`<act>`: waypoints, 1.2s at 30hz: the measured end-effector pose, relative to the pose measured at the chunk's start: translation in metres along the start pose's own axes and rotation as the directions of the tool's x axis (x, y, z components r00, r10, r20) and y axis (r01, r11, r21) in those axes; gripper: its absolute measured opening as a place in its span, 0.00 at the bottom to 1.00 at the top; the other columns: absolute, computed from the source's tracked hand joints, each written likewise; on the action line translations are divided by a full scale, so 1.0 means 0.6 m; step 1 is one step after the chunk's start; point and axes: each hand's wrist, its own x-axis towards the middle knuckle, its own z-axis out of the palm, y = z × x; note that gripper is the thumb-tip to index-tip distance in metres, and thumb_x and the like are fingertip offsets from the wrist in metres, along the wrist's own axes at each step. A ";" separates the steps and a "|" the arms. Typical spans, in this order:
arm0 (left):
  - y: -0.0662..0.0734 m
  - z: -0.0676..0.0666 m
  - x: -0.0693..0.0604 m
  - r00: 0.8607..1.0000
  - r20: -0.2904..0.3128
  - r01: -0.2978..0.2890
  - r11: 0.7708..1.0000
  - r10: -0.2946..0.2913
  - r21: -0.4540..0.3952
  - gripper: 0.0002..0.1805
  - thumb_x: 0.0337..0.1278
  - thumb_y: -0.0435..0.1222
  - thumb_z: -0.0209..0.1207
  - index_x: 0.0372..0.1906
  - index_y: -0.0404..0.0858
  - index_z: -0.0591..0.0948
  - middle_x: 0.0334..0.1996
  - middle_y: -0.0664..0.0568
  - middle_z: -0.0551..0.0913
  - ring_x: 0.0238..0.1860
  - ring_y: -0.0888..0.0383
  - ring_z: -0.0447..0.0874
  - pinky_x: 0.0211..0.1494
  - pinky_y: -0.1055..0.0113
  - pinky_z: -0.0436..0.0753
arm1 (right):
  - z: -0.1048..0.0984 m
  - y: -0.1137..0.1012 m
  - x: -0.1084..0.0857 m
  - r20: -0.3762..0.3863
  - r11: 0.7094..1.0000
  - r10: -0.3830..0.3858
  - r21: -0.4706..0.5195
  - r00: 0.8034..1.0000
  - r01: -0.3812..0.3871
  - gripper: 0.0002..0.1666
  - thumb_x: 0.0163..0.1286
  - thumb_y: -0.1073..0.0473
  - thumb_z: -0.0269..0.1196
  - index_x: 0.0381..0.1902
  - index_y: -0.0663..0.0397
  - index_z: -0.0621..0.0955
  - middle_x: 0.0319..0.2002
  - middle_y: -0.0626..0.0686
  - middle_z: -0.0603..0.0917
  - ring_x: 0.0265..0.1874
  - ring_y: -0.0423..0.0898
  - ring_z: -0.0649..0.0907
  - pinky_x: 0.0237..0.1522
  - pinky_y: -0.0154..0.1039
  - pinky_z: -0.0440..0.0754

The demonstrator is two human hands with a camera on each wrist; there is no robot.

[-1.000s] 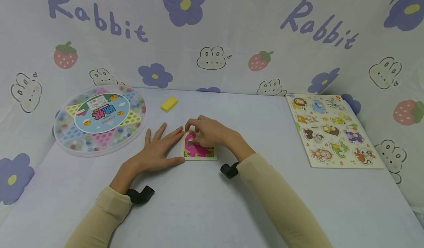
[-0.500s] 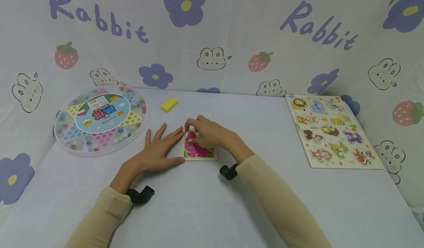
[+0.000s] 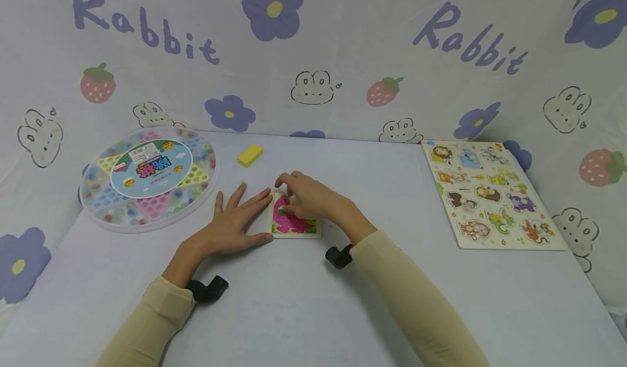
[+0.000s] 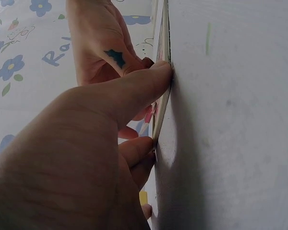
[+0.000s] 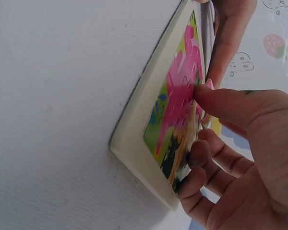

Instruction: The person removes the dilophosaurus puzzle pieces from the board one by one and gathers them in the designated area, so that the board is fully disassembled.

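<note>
Well inside the worktop's (image 3: 294,301) edges: one dinosaur puzzle (image 3: 294,226), left hand (image 3: 234,225) spread against it, right hand (image 3: 313,195) pinching one piece (image 5: 210,83).

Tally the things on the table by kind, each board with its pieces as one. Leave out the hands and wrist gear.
Picture boards: 2 (small dinosaur board, large animal board)
Round game sets: 1 (round game set)
Yellow blocks: 1 (yellow block)
Total: 4

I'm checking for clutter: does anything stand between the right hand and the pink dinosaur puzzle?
Nothing visible does: the right hand touches the pink dinosaur puzzle directly. The left hand is at its left edge, and the yellow block lies farther back.
</note>
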 end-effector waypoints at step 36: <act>-0.001 0.002 0.000 1.000 -0.019 -0.018 1.000 0.018 0.010 0.50 0.65 0.61 0.64 0.86 0.51 0.57 0.88 0.59 0.51 0.88 0.36 0.29 0.78 0.23 0.22 | 0.014 0.015 -0.007 -0.180 0.978 0.051 0.210 0.982 -0.012 0.14 0.78 0.57 0.64 0.58 0.49 0.87 0.47 0.52 0.89 0.40 0.46 0.84 0.42 0.32 0.84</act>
